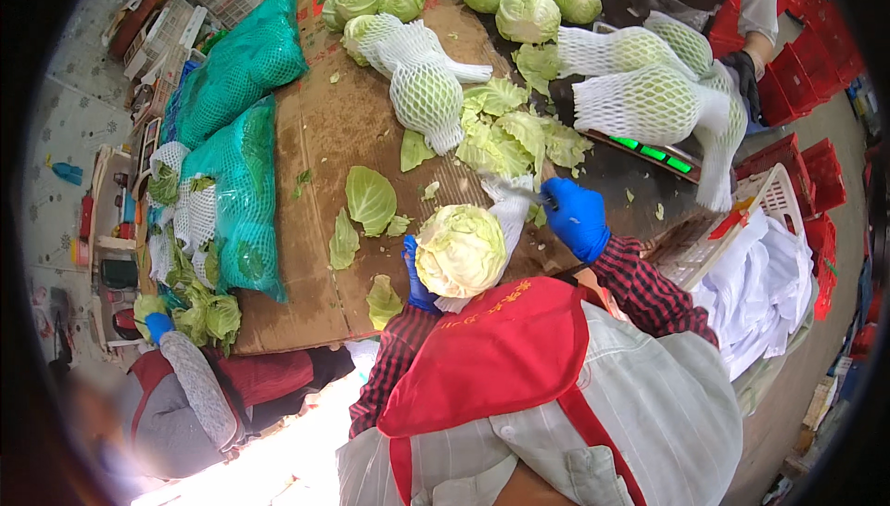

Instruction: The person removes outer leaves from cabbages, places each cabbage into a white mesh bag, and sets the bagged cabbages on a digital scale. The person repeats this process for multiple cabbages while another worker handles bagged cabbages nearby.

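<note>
A trimmed pale green cabbage (462,251) rests in my left hand (418,278), which wears a blue glove and grips it from the left side. The cabbage hides part of that hand's fingers. My right hand (576,219), also in a blue glove, is shut on a knife (518,189) whose blurred blade points left, just above the cabbage. Under and beside the cabbage lies a white foam net sleeve (511,217). Loose cabbage leaves (497,141) are heaped beyond the knife, and single leaves (371,200) lie to the left on the cardboard-covered table (313,241).
Netted cabbages (427,92) lie farther up the table; more (640,102) are piled on a scale with a lit green display (650,151), near a co-worker's dark-gloved hand (742,78). Bare cabbages (528,15) line the far edge. Green mesh sacks (229,193) stand left, a white basket (779,193) right.
</note>
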The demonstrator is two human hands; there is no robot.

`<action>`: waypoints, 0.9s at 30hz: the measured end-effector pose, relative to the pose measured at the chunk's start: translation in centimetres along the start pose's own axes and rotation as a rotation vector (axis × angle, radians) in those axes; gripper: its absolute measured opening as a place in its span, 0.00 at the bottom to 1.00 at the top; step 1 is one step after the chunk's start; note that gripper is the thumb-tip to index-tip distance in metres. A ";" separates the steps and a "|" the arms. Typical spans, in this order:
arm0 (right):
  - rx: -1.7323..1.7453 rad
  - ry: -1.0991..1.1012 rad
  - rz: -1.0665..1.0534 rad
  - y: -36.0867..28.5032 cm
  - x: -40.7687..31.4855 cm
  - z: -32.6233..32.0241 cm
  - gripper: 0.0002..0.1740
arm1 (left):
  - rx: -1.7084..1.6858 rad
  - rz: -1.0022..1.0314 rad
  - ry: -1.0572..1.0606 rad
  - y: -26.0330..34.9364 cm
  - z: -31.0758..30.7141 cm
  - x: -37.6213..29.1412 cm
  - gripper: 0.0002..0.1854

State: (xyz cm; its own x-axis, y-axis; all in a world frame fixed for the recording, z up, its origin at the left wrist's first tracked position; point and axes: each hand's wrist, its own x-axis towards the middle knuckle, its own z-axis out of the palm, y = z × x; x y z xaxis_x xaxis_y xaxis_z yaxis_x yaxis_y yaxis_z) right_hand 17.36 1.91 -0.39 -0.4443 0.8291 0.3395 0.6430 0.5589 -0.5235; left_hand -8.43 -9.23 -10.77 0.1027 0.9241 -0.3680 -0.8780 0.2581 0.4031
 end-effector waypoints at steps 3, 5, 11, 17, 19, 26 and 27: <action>-0.025 -0.035 -0.097 -0.1 -0.3 0.0 0.06 | -0.073 0.066 -0.090 -1.0 -2.3 0.3 0.40; -0.050 -0.156 -0.166 -1.2 -0.6 -0.2 0.05 | -0.044 0.199 0.028 -2.3 -7.4 1.5 0.40; 0.068 -0.146 -0.119 -1.0 -0.5 -0.8 0.07 | 0.061 0.106 -0.224 0.9 1.0 -1.3 0.43; 0.141 -0.055 -0.195 -2.6 -0.7 -2.3 0.05 | -0.207 0.100 -0.336 -0.2 2.6 -1.7 0.44; 0.122 -0.127 -0.111 -1.1 -1.2 -1.6 0.06 | -0.225 0.078 -0.342 -0.2 3.7 -2.0 0.45; 0.138 -0.282 0.000 -0.8 -1.7 -1.8 0.06 | 0.257 0.102 -0.072 0.6 5.6 -3.4 0.48; 0.166 -0.286 -0.007 -0.9 -1.7 -2.2 0.07 | 0.264 0.101 -0.090 0.7 6.4 -3.5 0.48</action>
State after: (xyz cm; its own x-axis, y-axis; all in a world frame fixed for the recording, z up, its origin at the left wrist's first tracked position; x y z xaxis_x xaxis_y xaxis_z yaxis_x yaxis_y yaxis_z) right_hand 18.92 0.08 1.19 -0.6207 0.7745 0.1223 0.5395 0.5350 -0.6502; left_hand -6.46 -10.48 -3.88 0.0719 0.9671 -0.2440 -0.7351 0.2167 0.6424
